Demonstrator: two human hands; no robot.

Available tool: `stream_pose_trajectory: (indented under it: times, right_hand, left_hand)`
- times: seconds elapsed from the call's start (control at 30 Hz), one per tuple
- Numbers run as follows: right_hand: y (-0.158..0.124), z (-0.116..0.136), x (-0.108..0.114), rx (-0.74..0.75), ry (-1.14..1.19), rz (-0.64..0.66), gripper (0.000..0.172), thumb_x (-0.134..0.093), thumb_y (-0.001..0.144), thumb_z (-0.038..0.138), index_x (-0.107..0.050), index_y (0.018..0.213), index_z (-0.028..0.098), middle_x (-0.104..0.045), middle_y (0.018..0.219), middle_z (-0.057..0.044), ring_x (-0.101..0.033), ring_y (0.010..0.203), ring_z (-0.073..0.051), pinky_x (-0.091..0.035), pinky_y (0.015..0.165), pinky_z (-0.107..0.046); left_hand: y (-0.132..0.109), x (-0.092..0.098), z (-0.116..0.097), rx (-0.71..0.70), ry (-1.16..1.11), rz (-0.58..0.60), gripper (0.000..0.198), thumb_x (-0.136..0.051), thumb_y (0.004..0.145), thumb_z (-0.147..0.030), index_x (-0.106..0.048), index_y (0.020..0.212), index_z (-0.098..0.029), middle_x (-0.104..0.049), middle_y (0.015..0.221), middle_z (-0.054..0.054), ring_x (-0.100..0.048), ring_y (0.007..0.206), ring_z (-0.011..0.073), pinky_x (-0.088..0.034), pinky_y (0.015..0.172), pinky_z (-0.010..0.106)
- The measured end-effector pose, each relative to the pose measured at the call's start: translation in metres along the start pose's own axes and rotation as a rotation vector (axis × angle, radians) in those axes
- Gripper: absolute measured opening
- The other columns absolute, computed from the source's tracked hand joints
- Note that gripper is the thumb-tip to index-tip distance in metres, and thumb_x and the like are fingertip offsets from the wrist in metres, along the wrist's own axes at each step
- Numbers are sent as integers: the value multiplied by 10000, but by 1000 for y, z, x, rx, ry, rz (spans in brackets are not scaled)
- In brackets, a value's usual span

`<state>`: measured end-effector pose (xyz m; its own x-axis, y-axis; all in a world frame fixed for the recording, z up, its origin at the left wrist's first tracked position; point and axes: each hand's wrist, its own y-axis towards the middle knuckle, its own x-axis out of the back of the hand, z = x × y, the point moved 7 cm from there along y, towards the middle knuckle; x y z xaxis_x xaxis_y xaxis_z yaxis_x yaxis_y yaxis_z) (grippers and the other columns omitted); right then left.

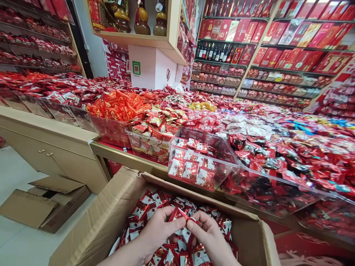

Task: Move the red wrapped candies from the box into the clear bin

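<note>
Both hands meet over a large open cardboard box (102,212) filled with small red-and-white wrapped candies (148,203). My left hand (159,229) pinches one candy packet (177,214) between thumb and fingers. On the other side of that packet, my right hand (209,236) is closed too, its thumb tip close to the left thumb. Fingers partly cover the packet, so its lower part is hard to separate from the pile. Just beyond the box stands a clear plastic bin (219,164), partly filled with similar red-and-white packets set in rows.
Clear bins with orange packets (116,105) and gold-red packets (155,123) stand left of it; dark red packets (266,159) fill the right. Another cardboard box (61,201) lies on the floor at left. A shelf unit (138,37) overhangs the counter.
</note>
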<state>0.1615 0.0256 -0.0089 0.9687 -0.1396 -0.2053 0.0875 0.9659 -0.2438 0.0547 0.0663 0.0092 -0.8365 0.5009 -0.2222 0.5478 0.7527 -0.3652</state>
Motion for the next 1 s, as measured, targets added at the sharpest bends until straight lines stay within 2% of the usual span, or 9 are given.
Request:
stream_pose_trajectory:
  times: [0.2, 0.33, 0.43, 0.57, 0.67, 0.77, 0.87, 0.93, 1.0]
  right_hand:
    - [2, -2, -1, 65, 28, 37, 343, -637, 631, 425, -432, 557, 160, -381, 454, 69, -332, 430, -50, -257, 441, -177]
    - [6, -8, 1, 33, 121, 7, 358, -637, 623, 445, -423, 554, 166, -407, 443, 63, -349, 409, -56, -261, 432, -185]
    - [7, -4, 3, 38, 35, -22, 307, -641, 629, 423, -494, 600, 156, -473, 487, 39, -390, 424, -65, -282, 430, -185]
    - [3, 15, -3, 118, -52, 46, 258, -634, 650, 388, -573, 782, 175, -567, 699, -7, -476, 598, -105, -357, 529, -200]
    - [-2, 31, -9, 141, -249, 92, 241, -574, 700, 399, -555, 650, 164, -500, 568, 17, -425, 528, -95, -339, 507, -204]
    - [-12, 68, -14, 290, -567, 53, 244, -552, 723, 359, -539, 577, 164, -472, 545, 14, -409, 519, -98, -328, 497, -210]
    - [-26, 126, -24, 484, -759, 20, 192, -556, 724, 309, -562, 586, 174, -510, 568, 1, -446, 534, -108, -347, 499, -209]
    - [-29, 175, -22, 582, -761, -84, 176, -556, 723, 320, -577, 613, 185, -522, 551, 4, -452, 504, -102, -345, 466, -205]
    - [-22, 226, -14, 675, -769, -270, 193, -575, 702, 346, -575, 596, 184, -496, 495, 16, -419, 449, -86, -315, 420, -202]
  left_hand:
    - [-1, -2, 4, 52, -89, 90, 351, -599, 636, -476, -560, 667, -128, -547, 593, 8, -490, 537, 105, -382, 497, 219]
    - [-3, -5, 4, 72, -201, 95, 325, -603, 653, -440, -546, 750, -136, -558, 630, 6, -484, 531, 87, -383, 518, 218]
    - [-1, -1, 4, 43, -93, 21, 366, -672, 583, -389, -542, 823, -144, -565, 680, -5, -481, 551, 94, -384, 510, 219]
    - [2, 2, 0, -81, 133, 25, 303, -723, 511, -303, -522, 656, -129, -499, 548, -51, -414, 494, 74, -323, 465, 196]
    - [0, -1, -3, -92, 108, 70, 301, -736, 485, -294, -518, 608, -127, -493, 508, -55, -406, 467, 71, -318, 457, 199]
    - [-5, -3, -14, -96, -28, 114, 295, -717, 512, -352, -545, 577, -122, -531, 516, -26, -445, 448, 89, -366, 465, 227]
    - [-9, -4, -32, -166, -182, 165, 345, -637, 595, -459, -568, 601, -120, -578, 569, 14, -509, 495, 112, -385, 499, 235]
    - [-9, -2, -37, -163, -203, 177, 370, -561, 663, -494, -581, 701, -126, -607, 629, 35, -546, 537, 120, -373, 510, 224]
    - [-7, 0, -33, -134, -138, 159, 337, -560, 682, -459, -570, 755, -131, -611, 654, 32, -552, 554, 113, -362, 519, 216]
